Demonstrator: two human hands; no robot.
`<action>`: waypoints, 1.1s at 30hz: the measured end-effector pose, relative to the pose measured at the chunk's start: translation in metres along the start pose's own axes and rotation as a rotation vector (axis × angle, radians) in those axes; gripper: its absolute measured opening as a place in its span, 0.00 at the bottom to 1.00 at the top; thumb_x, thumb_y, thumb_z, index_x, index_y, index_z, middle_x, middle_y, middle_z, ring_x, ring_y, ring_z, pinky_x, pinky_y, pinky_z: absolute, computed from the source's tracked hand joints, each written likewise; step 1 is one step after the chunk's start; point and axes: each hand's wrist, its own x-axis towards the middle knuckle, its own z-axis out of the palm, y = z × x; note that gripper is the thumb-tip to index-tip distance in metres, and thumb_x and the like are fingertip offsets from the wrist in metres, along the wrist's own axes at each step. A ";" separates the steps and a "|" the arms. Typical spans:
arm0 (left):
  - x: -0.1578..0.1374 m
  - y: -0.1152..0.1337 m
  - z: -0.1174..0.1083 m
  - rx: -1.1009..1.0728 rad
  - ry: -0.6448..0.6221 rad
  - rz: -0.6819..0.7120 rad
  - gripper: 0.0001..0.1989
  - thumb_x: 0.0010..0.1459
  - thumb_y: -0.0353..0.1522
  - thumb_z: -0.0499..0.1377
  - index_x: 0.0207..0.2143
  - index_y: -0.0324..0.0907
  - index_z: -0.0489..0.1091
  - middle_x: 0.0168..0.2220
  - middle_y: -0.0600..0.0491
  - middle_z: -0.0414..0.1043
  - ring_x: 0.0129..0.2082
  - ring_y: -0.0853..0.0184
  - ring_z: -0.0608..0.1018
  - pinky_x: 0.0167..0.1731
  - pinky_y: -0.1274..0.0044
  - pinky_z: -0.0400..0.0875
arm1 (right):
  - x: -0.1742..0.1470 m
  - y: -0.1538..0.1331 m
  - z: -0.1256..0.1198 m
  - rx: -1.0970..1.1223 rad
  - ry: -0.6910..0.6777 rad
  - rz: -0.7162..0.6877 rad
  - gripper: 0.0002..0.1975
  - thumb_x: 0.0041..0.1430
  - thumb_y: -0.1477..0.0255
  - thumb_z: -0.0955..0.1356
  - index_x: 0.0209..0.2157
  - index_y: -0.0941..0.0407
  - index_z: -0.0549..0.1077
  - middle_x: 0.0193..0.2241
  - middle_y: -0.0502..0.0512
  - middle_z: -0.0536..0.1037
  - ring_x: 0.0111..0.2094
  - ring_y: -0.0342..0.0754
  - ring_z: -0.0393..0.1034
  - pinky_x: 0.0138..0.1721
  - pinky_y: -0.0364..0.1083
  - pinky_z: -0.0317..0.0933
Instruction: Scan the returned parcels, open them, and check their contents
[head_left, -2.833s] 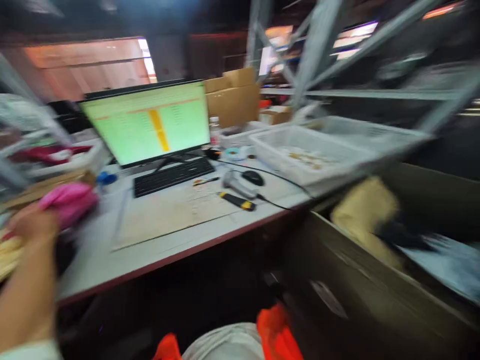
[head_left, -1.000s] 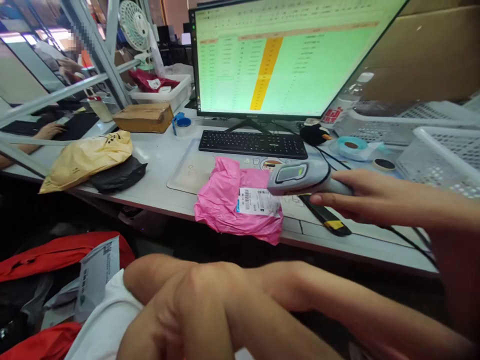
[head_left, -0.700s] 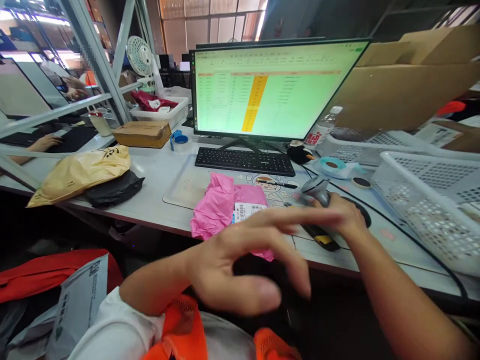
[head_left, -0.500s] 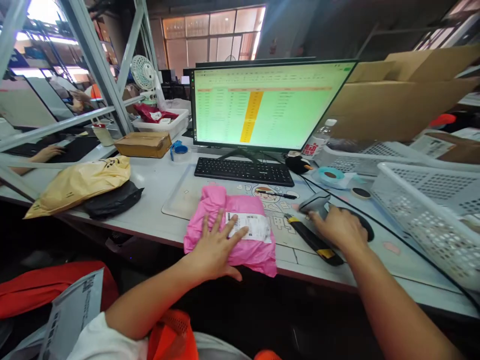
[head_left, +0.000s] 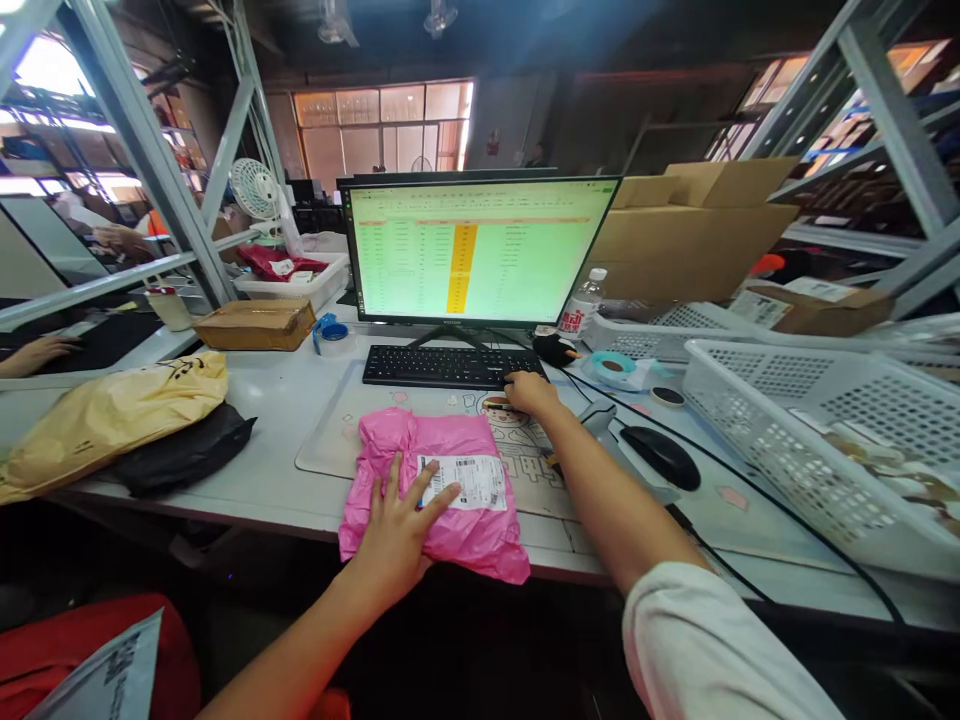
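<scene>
A pink mailer bag (head_left: 442,452) with a white shipping label (head_left: 465,482) lies near the front edge of the desk (head_left: 285,400). My left hand (head_left: 397,525) rests flat on the bag with fingers spread, touching the label. Further back, my right hand (head_left: 529,392) reaches to the right end of the black keyboard (head_left: 442,366), fingers on the keys. The grey barcode scanner (head_left: 604,422) lies on the desk beside my right forearm. The monitor (head_left: 476,250) shows a green spreadsheet with an orange column.
A black mouse (head_left: 664,456) and white mesh baskets (head_left: 810,430) sit to the right. A yellow bag (head_left: 105,420) and a black bag (head_left: 184,455) lie to the left, behind them a brown box (head_left: 255,324). Another person's hand (head_left: 34,352) is at the far left.
My right hand has let go of the scanner and moved to the keyboard. My left hand came down onto the pink bag and stays there. The view has tilted up.
</scene>
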 end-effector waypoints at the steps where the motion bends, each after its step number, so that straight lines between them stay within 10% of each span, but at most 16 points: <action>1: 0.000 0.000 0.001 -0.006 0.007 0.003 0.48 0.50 0.24 0.64 0.71 0.60 0.55 0.76 0.57 0.43 0.74 0.36 0.39 0.65 0.38 0.51 | 0.002 -0.001 0.001 -0.004 -0.011 0.000 0.22 0.70 0.57 0.66 0.56 0.58 0.74 0.54 0.63 0.76 0.55 0.55 0.71 0.57 0.60 0.65; 10: 0.007 -0.019 0.000 -0.177 0.196 -0.002 0.45 0.44 0.16 0.51 0.65 0.50 0.67 0.69 0.55 0.62 0.71 0.50 0.58 0.66 0.57 0.61 | -0.020 -0.012 -0.027 -0.029 -0.010 -0.103 0.26 0.72 0.58 0.61 0.63 0.58 0.69 0.58 0.66 0.74 0.59 0.57 0.69 0.58 0.53 0.62; 13: 0.017 -0.053 -0.012 -0.429 0.398 -0.181 0.20 0.55 0.22 0.52 0.45 0.42 0.78 0.44 0.47 0.81 0.47 0.55 0.80 0.47 0.67 0.74 | -0.078 0.006 -0.027 -0.058 0.017 -0.119 0.28 0.70 0.58 0.61 0.65 0.56 0.67 0.56 0.65 0.76 0.57 0.61 0.70 0.55 0.54 0.64; 16: 0.030 -0.089 -0.021 -0.634 0.655 -0.435 0.21 0.66 0.42 0.51 0.22 0.43 0.67 0.20 0.52 0.68 0.25 0.62 0.72 0.29 0.72 0.66 | -0.149 0.037 -0.003 -0.154 0.064 -0.136 0.26 0.69 0.60 0.60 0.62 0.57 0.71 0.54 0.66 0.77 0.53 0.63 0.72 0.52 0.57 0.65; 24: 0.050 -0.104 -0.002 -0.755 0.706 -0.384 0.35 0.58 0.65 0.49 0.18 0.45 0.57 0.17 0.58 0.55 0.22 0.69 0.60 0.25 0.74 0.54 | -0.196 0.081 0.047 -0.143 0.269 -0.008 0.26 0.70 0.66 0.58 0.61 0.63 0.71 0.47 0.71 0.77 0.49 0.66 0.73 0.50 0.61 0.67; 30: 0.052 -0.099 0.005 -0.729 0.710 -0.338 0.33 0.62 0.61 0.48 0.20 0.45 0.58 0.20 0.56 0.60 0.24 0.67 0.64 0.29 0.74 0.58 | -0.182 -0.010 -0.004 0.499 0.146 -0.497 0.26 0.71 0.62 0.58 0.65 0.57 0.67 0.43 0.59 0.81 0.30 0.49 0.76 0.38 0.50 0.72; 33: 0.051 -0.100 0.006 -0.705 0.699 -0.337 0.30 0.65 0.58 0.49 0.21 0.44 0.60 0.22 0.54 0.64 0.26 0.65 0.67 0.31 0.73 0.61 | -0.186 -0.078 -0.018 0.588 0.122 -0.782 0.24 0.71 0.66 0.58 0.64 0.53 0.69 0.51 0.57 0.80 0.44 0.51 0.77 0.50 0.52 0.71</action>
